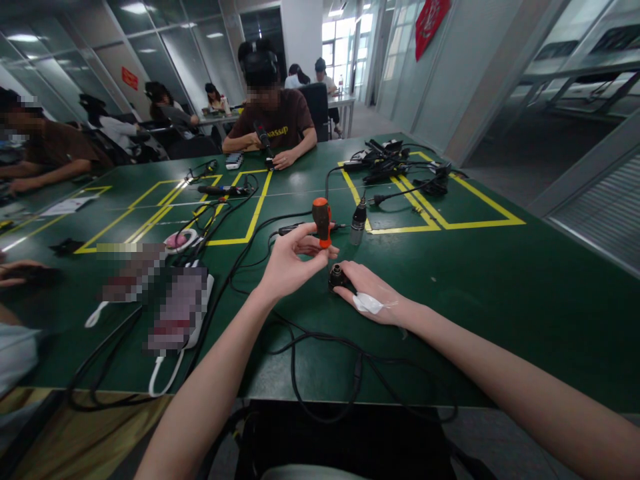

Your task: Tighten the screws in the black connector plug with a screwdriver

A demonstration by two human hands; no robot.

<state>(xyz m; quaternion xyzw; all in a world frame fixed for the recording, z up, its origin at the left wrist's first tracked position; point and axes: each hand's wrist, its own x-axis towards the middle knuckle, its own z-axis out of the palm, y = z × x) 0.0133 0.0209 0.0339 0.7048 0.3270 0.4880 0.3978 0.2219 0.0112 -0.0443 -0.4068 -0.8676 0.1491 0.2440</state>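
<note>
My left hand is closed in a pinch round a screwdriver with an orange and dark grey handle. The screwdriver stands nearly upright, handle up, and its lower end points down beside my right hand. On the green table, my right hand grips a black part with a round metal-looking top; fingers cover much of it. White tape is stuck to the back of that hand. Whether the screwdriver's tip touches the part I cannot tell. Just beyond stands a black-topped cylindrical tool with a clear lower section.
Black cables loop across the table's near side. Left of me lie two phone-like devices with white cords. A heap of black cables and tools sits by yellow tape outlines. Across the table, a person handles a black tool.
</note>
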